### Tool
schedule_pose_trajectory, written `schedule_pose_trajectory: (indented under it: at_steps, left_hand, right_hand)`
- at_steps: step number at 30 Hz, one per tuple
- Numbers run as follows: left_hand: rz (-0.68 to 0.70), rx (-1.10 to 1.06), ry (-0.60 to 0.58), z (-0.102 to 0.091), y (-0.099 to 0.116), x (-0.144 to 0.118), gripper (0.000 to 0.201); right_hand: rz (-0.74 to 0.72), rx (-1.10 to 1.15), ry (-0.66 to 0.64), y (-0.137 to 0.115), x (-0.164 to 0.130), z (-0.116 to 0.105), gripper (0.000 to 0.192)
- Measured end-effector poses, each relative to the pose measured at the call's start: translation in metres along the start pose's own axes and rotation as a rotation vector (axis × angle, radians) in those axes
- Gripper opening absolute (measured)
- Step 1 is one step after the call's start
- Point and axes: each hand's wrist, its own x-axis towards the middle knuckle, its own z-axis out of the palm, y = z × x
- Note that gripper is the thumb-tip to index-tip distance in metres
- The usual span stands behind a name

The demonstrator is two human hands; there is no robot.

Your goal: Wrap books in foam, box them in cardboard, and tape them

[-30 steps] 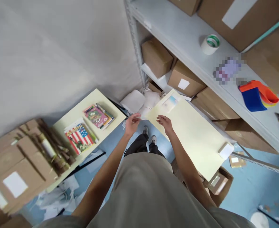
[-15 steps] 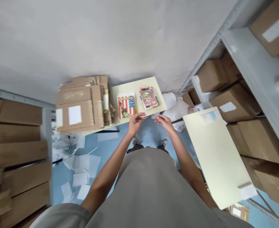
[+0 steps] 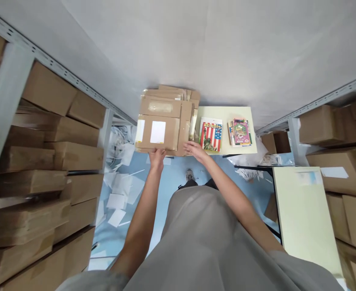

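Flattened cardboard boxes (image 3: 166, 109) lie stacked on the left part of a cream table (image 3: 241, 113) against the wall. White labels and strips of tape show on the top one. My left hand (image 3: 157, 157) has its fingers closed at the front edge of the stack, the fingertips partly hidden by the cardboard. Further right, my right hand (image 3: 195, 150) rests with stretched fingers on the front right corner of the cardboard. Just beyond it lies a book (image 3: 211, 135) with a striped flag and a statue on its cover. A small pile of books (image 3: 241, 133), a pink one on top, sits to the right.
Shelves with cardboard boxes rise on the left (image 3: 84, 153) and right (image 3: 341, 153). Loose white papers (image 3: 120, 198) litter the blue floor at left. A second cream table (image 3: 305, 218) stands at right, and white bags (image 3: 250, 151) lie behind it.
The view has turned left. Both hands, held apart in front of the books before, have moved left to the front edge of the cardboard stack and now touch it.
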Motion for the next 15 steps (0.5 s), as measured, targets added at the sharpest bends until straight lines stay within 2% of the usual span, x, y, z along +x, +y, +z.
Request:
schedule_pose_trajectory:
  at_steps: [3, 6, 10, 13, 15]
  left_hand:
    - [-0.021, -0.024, -0.001, 0.0, 0.0, 0.006, 0.038]
    - [-0.046, -0.048, -0.034, 0.004, 0.0, 0.007, 0.042]
    - [-0.115, -0.054, -0.074, 0.012, 0.004, 0.008, 0.045]
    - [-0.133, -0.104, -0.046, 0.018, 0.012, 0.012, 0.041]
    - [-0.135, -0.181, -0.022, 0.021, 0.019, 0.015, 0.034]
  right_hand:
    - [0.024, -0.056, 0.067, 0.001, 0.018, 0.029, 0.017]
    - [0.003, -0.104, 0.085, 0.002, 0.028, 0.046, 0.016]
    - [-0.052, -0.162, 0.132, -0.001, 0.035, 0.061, 0.023]
    - [-0.107, -0.169, 0.167, -0.009, 0.033, 0.068, 0.019]
    - [-0.18, -0.165, 0.145, -0.016, 0.024, 0.068, 0.015]
